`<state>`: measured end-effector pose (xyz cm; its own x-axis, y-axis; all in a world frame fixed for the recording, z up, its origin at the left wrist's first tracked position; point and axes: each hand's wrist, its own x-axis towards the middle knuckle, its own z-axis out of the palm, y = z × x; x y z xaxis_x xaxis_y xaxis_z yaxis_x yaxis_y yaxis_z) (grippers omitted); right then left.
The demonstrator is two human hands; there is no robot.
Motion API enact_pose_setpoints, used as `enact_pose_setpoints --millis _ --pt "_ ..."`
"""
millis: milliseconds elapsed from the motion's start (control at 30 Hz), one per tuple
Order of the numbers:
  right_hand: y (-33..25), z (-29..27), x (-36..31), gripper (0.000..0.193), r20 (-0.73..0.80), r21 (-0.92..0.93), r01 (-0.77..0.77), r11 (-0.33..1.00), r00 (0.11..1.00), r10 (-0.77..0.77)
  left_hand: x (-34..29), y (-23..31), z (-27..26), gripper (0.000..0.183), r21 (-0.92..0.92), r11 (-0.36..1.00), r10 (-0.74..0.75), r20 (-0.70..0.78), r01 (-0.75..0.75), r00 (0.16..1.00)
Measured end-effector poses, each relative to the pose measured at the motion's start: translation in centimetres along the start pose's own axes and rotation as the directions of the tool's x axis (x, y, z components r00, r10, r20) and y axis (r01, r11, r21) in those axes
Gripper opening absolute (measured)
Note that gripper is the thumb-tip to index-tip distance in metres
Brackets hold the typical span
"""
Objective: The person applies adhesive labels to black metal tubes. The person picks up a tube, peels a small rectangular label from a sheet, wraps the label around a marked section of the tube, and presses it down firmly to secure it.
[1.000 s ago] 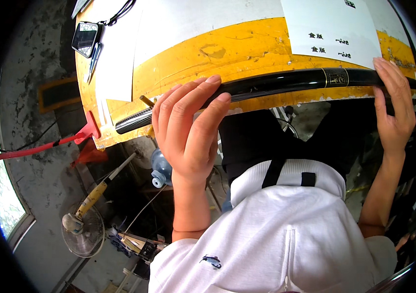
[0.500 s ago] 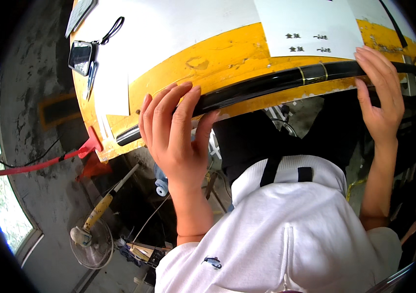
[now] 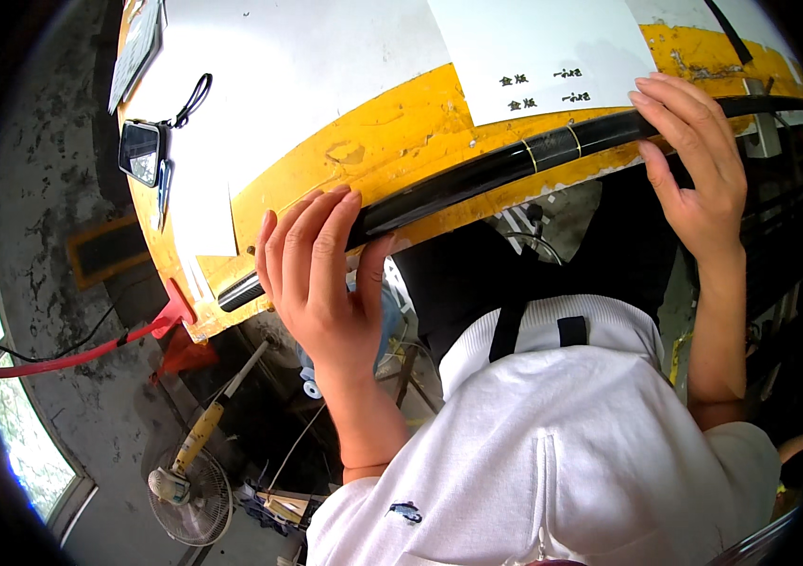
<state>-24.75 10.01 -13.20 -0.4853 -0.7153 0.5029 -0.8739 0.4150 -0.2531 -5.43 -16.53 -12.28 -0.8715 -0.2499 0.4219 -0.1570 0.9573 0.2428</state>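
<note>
A long black rod (image 3: 486,170) with thin gold bands lies along the near edge of a yellow worktable (image 3: 401,132). My left hand (image 3: 321,283) wraps around the rod near its left end, fingers over the top and thumb underneath. My right hand (image 3: 694,170) holds the same rod farther right, fingers curled over it. White paper sheets (image 3: 552,47) with printed marks lie on the table just behind the rod.
A phone-like device (image 3: 140,151) with a black strap lies at the table's left end beside more white paper (image 3: 279,75). A red cable (image 3: 81,354) hangs off the left corner. Below stand a floor fan (image 3: 189,486) and clutter on the concrete floor.
The view has shifted, so the table and rod now sit lower and more tilted in the picture. Both hands stay on the rod, the left gripping more tightly around it.
</note>
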Motion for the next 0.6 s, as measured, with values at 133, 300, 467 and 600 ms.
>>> enact_pose_setpoints --millis 133,300,467,600 --pt "-0.1 0.2 0.1 0.042 -0.008 0.006 0.008 1.0 1.0 -0.008 -0.1 0.1 0.2 0.029 -0.096 0.995 -0.033 -0.04 0.029 0.999" --pt "-0.1 0.2 0.1 0.043 -0.004 -0.009 -0.003 1.0 1.0 0.003 0.0 0.3 0.3 0.03 -0.108 0.993 -0.048 -0.024 0.046 0.999" --pt "0.1 0.3 -0.1 0.045 -0.016 -0.028 0.002 1.0 1.0 -0.003 0.2 0.7 0.1 0.036 -0.016 1.0 -0.002 0.011 0.003 1.0" --pt "0.0 0.2 0.0 0.043 -0.008 -0.035 0.0 0.999 1.0 -0.001 0.5 1.2 0.0 0.036 -0.019 1.0 0.013 0.054 -0.012 0.998"
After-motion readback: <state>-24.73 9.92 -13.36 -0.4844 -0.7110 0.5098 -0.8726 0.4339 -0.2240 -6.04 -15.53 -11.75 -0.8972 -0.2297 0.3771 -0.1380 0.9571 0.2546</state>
